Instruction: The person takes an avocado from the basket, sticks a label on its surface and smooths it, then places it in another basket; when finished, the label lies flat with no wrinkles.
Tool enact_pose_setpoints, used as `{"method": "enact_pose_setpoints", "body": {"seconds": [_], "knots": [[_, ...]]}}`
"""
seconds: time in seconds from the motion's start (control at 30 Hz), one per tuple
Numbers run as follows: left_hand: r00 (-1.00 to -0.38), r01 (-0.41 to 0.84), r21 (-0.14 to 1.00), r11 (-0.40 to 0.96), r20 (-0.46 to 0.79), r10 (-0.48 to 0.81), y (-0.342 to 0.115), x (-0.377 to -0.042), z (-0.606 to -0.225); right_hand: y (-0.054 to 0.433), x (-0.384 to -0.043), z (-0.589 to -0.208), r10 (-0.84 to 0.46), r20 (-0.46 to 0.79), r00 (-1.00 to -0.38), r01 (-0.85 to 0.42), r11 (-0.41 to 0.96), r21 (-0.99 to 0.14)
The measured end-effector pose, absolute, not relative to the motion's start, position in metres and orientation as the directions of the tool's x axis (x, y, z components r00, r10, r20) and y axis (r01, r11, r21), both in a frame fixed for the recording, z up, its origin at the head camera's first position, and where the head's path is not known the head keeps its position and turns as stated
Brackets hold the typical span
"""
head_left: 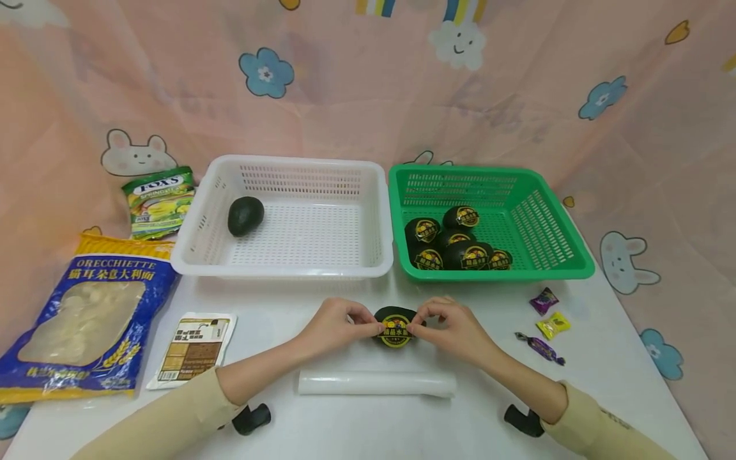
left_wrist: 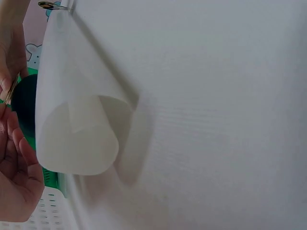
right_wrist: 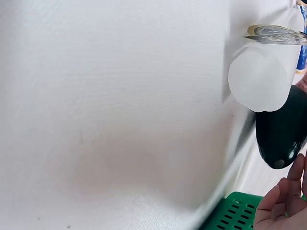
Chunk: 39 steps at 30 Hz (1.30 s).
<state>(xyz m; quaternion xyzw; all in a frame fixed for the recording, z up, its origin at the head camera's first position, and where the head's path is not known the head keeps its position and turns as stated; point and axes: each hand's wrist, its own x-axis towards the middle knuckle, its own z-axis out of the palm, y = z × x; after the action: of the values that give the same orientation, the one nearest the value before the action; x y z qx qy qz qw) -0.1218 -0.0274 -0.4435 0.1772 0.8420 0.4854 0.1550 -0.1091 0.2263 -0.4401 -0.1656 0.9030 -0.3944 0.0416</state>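
An avocado point(head_left: 397, 311) lies on the white table between the two hands. Over its near side is a round black-and-gold sticker point(head_left: 395, 331). My left hand point(head_left: 336, 326) pinches the sticker's left edge between thumb and finger, while my right hand point(head_left: 457, 326) pinches its right edge. Seen from the left wrist, the avocado point(left_wrist: 24, 105) stands behind the fingers and the sticker is nearly edge-on. Whether the sticker's back touches the skin all over, I cannot tell. A white roll point(head_left: 376, 384) lies just in front of the hands.
Behind, a white basket point(head_left: 282, 271) holds one plain avocado point(head_left: 245, 216); a green basket point(head_left: 500, 275) holds several stickered avocados point(head_left: 462, 217). Wrapped candies point(head_left: 553, 324) lie at right. At left are a pasta bag point(head_left: 86, 313), a flat packet point(head_left: 194, 348) and a candy bag point(head_left: 161, 203).
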Motion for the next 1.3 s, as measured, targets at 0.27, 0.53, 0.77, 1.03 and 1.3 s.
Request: {"method": "enact_pose_setpoints", "body": {"seconds": [0.27, 0.53, 0.77, 1.03, 1.3], "knots": [[-0.892, 0.165, 0.866, 0.473, -0.073, 0.446, -0.026, -0.125, -0.444, 0.225, -0.111, -0.442, -0.342, 0.069, -0.937, -0.283, 0.627, -0.726], [-0.895, 0.145, 0.857, 0.495, -0.1, 0.434, -0.023, -0.128, -0.442, 0.224, -0.112, -0.442, -0.339, 0.036, -0.94, -0.252, 0.619, -0.743], [-0.897, 0.135, 0.862, 0.488, -0.102, 0.429, -0.022, -0.132, -0.442, 0.222, -0.122, -0.437, -0.304, -0.046, -0.951, -0.173, 0.653, -0.737], [-0.892, 0.122, 0.887, 0.446, -0.099, 0.441, -0.021, -0.134, -0.445, 0.217, -0.134, -0.446, -0.32, -0.13, -0.938, -0.108, 0.628, -0.77], [-0.875, 0.251, 0.868, 0.427, 0.015, 0.484, -0.021, -0.131, -0.448, 0.221, -0.131, -0.448, -0.496, 0.06, -0.866, -0.398, 0.612, -0.683]]}}
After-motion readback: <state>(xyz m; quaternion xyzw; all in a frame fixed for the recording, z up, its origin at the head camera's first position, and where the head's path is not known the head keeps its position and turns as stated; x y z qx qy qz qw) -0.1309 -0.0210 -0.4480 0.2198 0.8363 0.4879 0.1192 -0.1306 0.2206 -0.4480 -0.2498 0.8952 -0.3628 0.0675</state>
